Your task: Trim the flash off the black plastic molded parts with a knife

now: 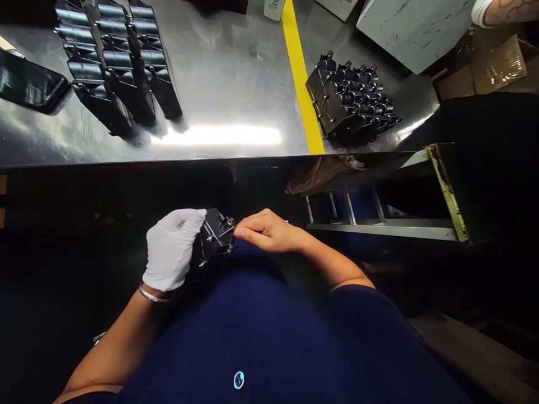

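My left hand (170, 249), in a white glove, grips a black moulded part (217, 233) in front of my body, below the table's edge. The part has small posts and ribs on its face. At its right edge is my bare right hand (267, 230), closed in a pinch with the thumb against the part's side. A tiny pale tip shows behind the right hand; what the fingers hold is hidden.
On the metal table (227, 73) stand several rows of black parts (113, 67) at left, beside a phone (31, 81). Right of the yellow tape (301, 78) sits a block of similar parts (353, 101). A grey box (415, 28) and a metal frame (383, 229) are at right.
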The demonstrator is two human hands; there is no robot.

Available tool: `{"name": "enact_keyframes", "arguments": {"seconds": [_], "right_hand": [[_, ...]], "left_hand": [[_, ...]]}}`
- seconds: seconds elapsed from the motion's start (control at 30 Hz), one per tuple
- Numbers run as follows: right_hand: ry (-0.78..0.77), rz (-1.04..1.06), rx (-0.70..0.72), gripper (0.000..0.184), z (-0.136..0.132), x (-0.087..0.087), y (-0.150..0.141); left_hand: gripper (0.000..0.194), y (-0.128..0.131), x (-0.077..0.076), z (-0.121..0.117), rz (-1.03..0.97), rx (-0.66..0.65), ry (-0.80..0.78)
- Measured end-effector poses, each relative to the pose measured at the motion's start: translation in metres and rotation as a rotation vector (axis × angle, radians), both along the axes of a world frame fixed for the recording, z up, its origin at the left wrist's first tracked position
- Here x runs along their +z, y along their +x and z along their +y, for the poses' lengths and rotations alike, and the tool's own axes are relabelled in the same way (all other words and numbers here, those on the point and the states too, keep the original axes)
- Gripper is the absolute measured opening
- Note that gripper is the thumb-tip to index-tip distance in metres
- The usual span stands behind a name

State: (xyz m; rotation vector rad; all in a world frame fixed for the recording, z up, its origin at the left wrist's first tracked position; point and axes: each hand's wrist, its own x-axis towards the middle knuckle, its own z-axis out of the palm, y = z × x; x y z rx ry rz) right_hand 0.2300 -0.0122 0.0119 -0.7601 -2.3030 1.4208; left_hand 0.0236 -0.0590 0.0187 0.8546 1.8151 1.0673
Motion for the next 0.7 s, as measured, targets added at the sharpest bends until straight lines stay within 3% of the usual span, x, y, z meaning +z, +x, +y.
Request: {"name": "enact_keyframes", "arguments": {"seconds": [0.23,0.3,0.4,0.53,0.6,0.7], "right_hand": [[-0.175,0.224,0.079,0.052,0.003,-0.001,0.002],[-0.071,0.313,0.016,0.050,0.002,-0.004,0.001],[0.217,0.394,-0.135,0.040,-0.002,-0.008,-0.004],[0.478,0.403,-0.141,0.025,-0.006,-0.012,-0.012],[0.527,0.389,-0.200,0.020,-0.006,-0.013,-0.015],[0.450,0.305,-0.337,0.029,-0.011,-0.016,-0.020]], "left_hand": [[0.040,0.003,0.001,0.002,0.018,-0.017,-0.004],[0.040,0.003,0.001,0.003,0.023,-0.005,0.008],[0.039,0.001,-0.001,0.003,0.020,-0.015,0.011],[0.044,0.000,-0.005,0.002,-0.028,-0.007,0.011],[0.047,0.000,-0.008,0.003,-0.068,0.007,0.020],[0.047,0.000,-0.009,0.006,-0.113,0.065,0.031]]}}
